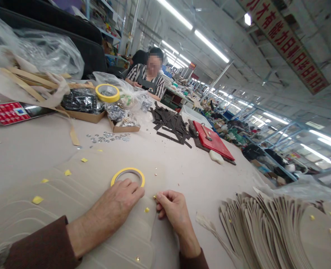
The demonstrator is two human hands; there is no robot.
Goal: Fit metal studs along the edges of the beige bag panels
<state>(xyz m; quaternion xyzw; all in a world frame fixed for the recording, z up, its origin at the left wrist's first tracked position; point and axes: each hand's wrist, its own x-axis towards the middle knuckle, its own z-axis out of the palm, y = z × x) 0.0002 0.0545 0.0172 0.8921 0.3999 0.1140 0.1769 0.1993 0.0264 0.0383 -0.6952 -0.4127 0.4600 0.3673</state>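
My left hand (117,203) lies flat, palm down, on a stack of beige cut pieces (70,209), its fingertips beside a yellow tape roll (127,175). My right hand (172,209) is curled, thumb and forefinger pinched on a small gold stud (154,197) at the edge of the top piece. Another gold stud (147,210) sits on the piece between my hands. Small yellow tape squares (37,200) dot the beige pieces to the left.
A fanned stack of beige pieces (266,231) lies at right. Farther back: loose metal rings (106,137), cardboard trays of hardware (123,123), a second tape roll (107,92), dark strips (171,123), a red board (214,141), plastic bags. A person in a striped top (148,80) sits across.
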